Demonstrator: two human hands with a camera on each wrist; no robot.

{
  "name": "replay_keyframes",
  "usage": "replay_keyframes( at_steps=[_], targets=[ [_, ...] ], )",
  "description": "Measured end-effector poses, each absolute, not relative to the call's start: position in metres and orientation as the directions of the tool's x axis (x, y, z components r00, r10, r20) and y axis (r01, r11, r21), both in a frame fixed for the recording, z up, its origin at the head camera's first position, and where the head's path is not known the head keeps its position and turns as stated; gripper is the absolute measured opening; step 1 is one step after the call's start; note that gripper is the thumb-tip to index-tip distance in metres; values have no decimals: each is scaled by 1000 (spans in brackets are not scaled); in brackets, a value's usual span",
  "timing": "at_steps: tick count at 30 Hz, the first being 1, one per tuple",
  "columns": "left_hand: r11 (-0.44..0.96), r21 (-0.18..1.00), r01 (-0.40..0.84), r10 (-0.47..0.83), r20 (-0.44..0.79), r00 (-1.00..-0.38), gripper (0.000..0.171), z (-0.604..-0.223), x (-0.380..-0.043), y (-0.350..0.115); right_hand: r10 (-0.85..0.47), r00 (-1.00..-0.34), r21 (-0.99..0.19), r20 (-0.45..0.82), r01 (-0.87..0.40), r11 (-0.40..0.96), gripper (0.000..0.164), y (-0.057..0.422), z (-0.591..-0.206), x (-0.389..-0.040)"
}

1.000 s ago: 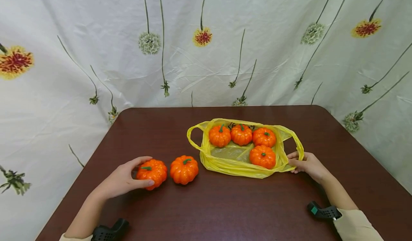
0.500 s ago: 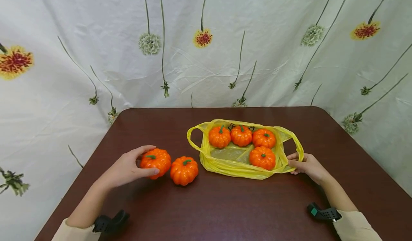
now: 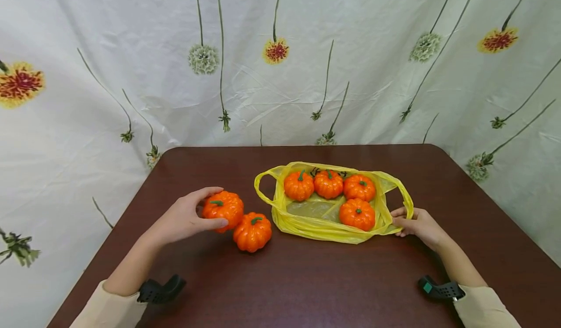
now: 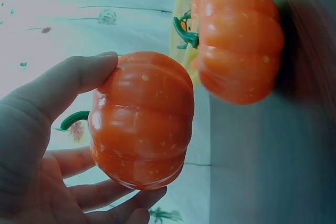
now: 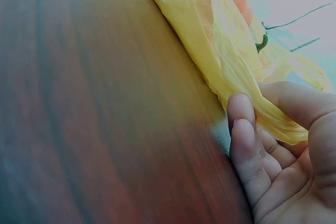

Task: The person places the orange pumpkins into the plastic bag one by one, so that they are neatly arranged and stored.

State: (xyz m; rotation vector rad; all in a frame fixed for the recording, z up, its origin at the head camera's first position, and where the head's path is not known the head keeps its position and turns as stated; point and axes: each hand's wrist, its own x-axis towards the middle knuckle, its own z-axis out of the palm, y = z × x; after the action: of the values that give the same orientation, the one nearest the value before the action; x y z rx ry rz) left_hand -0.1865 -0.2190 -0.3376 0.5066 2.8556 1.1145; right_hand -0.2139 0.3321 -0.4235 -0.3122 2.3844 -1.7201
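Note:
My left hand (image 3: 184, 217) grips a small orange toy pumpkin (image 3: 225, 209) with a green stem, thumb on one side and fingers on the other. In the left wrist view this pumpkin (image 4: 144, 124) is lifted off the dark table. A second pumpkin (image 3: 252, 233) sits on the table just to its right, overlapping it in the head view. Farther right lies a yellow plastic bag (image 3: 315, 227), spread open, with several pumpkins inside. At the bag's right end my right hand (image 3: 420, 227) pinches the bag's handle (image 5: 281, 124) between thumb and fingers.
Inside the bag, three pumpkins line the back and another pumpkin (image 3: 357, 214) sits front right. The bag's left handle (image 3: 258, 187) loops toward the left. A dark brown table (image 3: 307, 284) reaches back to a white flowered curtain (image 3: 245, 89).
My left hand has raised its pumpkin and carried it right and away from me, close to the second pumpkin, which has shifted slightly right. The right hand and bag stay put.

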Motion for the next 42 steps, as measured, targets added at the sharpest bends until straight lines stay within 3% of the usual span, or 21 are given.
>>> replay_keyframes(
  at_steps=[42],
  targets=[
    [590,714,377,474,71,-878,80,-326,-223,-92,-288,-958,-948,-5,-87,306,31,332,-425,-215]
  ],
)
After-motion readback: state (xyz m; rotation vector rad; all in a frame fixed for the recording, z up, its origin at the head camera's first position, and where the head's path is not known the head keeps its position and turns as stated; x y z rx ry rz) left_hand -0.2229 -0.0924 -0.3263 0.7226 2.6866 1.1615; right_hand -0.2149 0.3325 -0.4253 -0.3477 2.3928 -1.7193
